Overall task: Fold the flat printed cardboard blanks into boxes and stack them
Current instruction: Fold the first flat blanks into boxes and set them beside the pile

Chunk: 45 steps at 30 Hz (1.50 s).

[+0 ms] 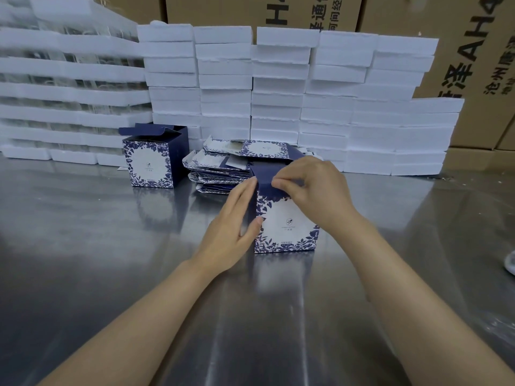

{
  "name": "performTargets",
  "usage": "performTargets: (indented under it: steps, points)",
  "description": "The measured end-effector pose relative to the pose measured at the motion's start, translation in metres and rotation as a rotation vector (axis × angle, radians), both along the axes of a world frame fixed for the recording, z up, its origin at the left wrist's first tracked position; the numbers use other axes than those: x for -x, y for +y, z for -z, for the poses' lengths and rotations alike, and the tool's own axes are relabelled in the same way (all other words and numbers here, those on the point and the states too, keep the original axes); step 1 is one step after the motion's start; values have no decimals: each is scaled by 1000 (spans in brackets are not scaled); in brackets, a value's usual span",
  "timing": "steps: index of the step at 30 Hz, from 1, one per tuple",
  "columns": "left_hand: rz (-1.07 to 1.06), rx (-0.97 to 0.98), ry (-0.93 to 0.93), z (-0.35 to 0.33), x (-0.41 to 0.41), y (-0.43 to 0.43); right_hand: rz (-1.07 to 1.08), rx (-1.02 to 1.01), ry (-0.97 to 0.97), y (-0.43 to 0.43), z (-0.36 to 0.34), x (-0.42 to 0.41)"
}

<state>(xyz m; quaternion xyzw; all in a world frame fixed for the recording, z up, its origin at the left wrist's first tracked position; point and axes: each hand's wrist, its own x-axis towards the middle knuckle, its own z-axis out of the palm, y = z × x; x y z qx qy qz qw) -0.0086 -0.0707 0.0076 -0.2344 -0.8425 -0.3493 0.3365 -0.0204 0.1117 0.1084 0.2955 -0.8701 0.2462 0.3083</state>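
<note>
Two hands (274, 201) on box (288, 227), flaps pinched

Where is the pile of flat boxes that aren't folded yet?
In the head view, the pile of flat blanks lies on the metal table, behind the hands, right of the finished box, before the white foam blocks.

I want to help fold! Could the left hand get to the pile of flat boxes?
Probably yes. The left hand rests against the box, and the pile lies just beyond with nothing between.
</note>
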Motion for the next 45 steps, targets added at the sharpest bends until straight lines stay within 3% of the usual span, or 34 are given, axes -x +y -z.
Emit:
performTargets:
  steps: [3, 7, 11, 18, 24, 40, 45]
  points:
    - [4, -58, -18, -1, 1, -1, -24, 102, -5, -1, 1, 0]
    - [-10, -67, -14, -3, 1, 0, -11, -16, -98, -9, 11, -2]
    - [12, -70, -3, -5, -1, 2, 18, 66, -155, -5, 10, 2]
    - [21, -70, 60, -7, -3, 2, 49, -53, -67, -4, 1, -4]
    - [-2, -67, 56, -7, -3, 3, 22, 72, 5, -6, -1, -9]
    - [-50, -14, 50, -10, -6, 5, 107, 12, -102, -10, -5, -13]
    - [-66, -30, 33, -11, -8, 5, 15, 270, -205, 1, -15, -9]
